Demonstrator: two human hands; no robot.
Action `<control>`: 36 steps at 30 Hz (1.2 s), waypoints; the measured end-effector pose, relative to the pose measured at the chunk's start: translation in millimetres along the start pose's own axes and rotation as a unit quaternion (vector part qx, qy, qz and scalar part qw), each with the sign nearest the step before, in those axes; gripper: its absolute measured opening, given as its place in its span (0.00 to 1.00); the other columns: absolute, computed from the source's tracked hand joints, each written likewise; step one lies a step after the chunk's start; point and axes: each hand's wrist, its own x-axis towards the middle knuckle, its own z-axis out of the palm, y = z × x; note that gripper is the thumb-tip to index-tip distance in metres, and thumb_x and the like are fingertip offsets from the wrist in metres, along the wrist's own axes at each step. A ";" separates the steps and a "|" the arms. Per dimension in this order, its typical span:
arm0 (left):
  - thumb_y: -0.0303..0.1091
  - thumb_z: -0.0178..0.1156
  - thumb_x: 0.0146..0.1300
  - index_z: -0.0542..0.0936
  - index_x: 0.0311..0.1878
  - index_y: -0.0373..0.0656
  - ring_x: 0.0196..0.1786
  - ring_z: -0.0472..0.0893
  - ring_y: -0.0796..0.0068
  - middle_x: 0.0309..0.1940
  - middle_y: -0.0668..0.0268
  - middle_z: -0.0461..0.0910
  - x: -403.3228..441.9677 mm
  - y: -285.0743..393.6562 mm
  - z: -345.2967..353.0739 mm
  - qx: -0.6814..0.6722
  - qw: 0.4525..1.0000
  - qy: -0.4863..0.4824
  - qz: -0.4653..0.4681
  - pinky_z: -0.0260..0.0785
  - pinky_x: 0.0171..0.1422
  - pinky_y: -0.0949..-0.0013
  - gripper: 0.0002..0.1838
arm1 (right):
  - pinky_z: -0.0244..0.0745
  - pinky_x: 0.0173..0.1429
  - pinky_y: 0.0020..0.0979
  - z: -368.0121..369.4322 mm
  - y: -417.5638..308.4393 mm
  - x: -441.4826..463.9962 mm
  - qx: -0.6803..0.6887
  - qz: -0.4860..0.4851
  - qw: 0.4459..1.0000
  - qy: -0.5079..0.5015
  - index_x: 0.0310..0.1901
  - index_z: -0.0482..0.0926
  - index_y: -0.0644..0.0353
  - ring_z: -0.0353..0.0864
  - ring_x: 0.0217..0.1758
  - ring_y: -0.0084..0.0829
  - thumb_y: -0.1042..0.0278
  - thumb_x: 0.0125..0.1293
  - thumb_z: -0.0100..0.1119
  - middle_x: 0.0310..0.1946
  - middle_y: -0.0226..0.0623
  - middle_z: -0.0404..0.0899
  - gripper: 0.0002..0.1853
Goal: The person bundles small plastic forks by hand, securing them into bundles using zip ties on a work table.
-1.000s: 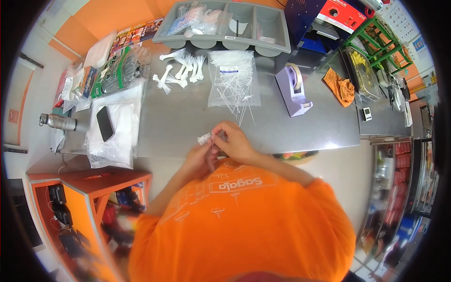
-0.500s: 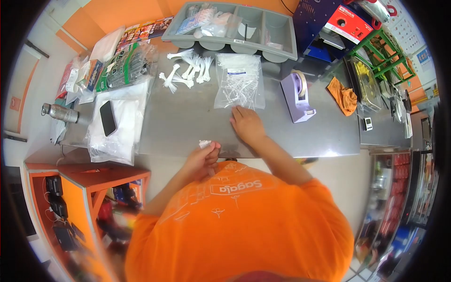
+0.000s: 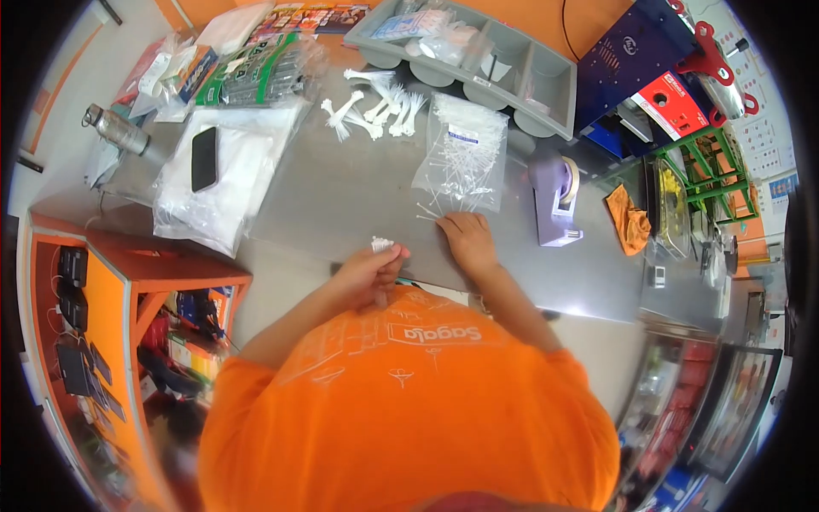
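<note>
My left hand (image 3: 373, 275) is closed around a small bundle of thin white strips that look like cable ties (image 3: 382, 244); their heads poke out above the thumb. It is close to my body at the table's near edge. My right hand (image 3: 472, 244) rests at the near end of a clear plastic bag (image 3: 465, 149) full of the same ties. Its fingertips are on a few loose cable ties (image 3: 426, 212) that stick out of the bag. Beyond, several gathered bunches of white ties (image 3: 381, 102) lie left of the bag.
On the steel table (image 3: 333, 188) are a purple tape dispenser (image 3: 553, 205), an orange cloth (image 3: 629, 220), and a phone (image 3: 205, 160) on plastic packs (image 3: 247, 175). A grey divided bin (image 3: 546, 90) stands at the back, a metal bottle (image 3: 115, 128) at the left.
The view has turned, so the table looks tilted. A few ties now stick out of the bag by my right fingertips. My left hand still holds its bundle.
</note>
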 end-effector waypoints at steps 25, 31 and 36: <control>0.39 0.50 0.64 0.72 0.38 0.43 0.19 0.52 0.87 0.16 0.79 0.55 2.3 0.6 -38.6 0.034 0.989 0.082 0.120 0.46 0.23 0.80 0.09 | 0.64 0.46 0.35 13.5 -24.9 42.7 -0.053 0.029 0.989 -0.135 0.31 0.77 0.57 0.73 0.41 0.32 0.65 0.56 0.54 0.34 0.33 0.74 0.06; 0.40 0.57 0.60 0.75 0.44 0.43 0.20 0.57 0.87 0.19 0.79 0.62 15.6 22.5 -28.6 0.190 0.946 0.177 0.194 0.49 0.23 0.80 0.14 | 0.68 0.40 0.31 2.7 -33.9 68.0 0.338 0.154 0.928 -0.024 0.34 0.76 0.64 0.74 0.35 0.34 0.72 0.57 0.56 0.33 0.39 0.74 0.05; 0.40 0.60 0.57 0.77 0.45 0.43 0.21 0.59 0.89 0.21 0.79 0.66 33.2 40.6 -16.0 0.259 0.909 0.185 0.268 0.51 0.24 0.82 0.15 | 0.68 0.40 0.29 -1.9 -35.4 85.7 0.396 0.172 0.901 -0.043 0.35 0.77 0.64 0.74 0.33 0.34 0.71 0.58 0.56 0.31 0.40 0.75 0.06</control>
